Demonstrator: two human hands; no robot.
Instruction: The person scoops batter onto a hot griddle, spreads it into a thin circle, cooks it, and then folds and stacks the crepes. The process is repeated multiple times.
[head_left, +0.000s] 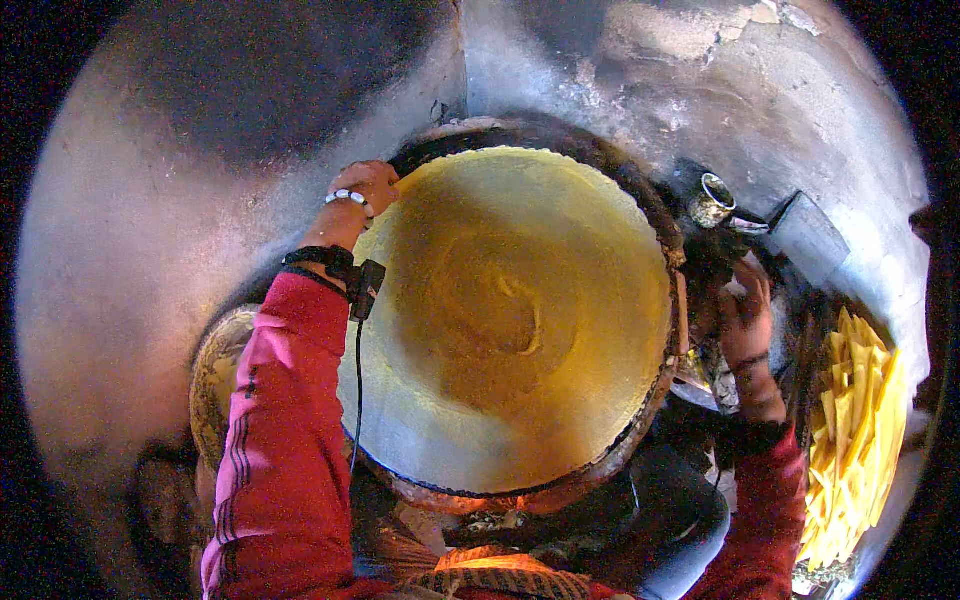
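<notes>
A wide round griddle covered with a thin yellow flatbread (480, 315) lies before me, with a swirl mark near the middle of the bread. At the upper left rim, my left hand (367, 184) has curled fingers touching the bread's edge; whether it pinches it is hard to see. My right hand (746, 296) is off the griddle's right side, blurred, over a dark cluttered spot. Something small and pale shows at its fingers, too unclear to name. Below the griddle's front rim, an orange fire glow (495, 559) shows.
Right of my right arm stands a pile of folded yellow flatbreads (851, 435). A metal cup (711, 202) and a flat grey piece (810, 236) sit at the upper right. A round vessel (214, 375) is partly behind my left sleeve. Sooty walls (187, 150) curve around the griddle.
</notes>
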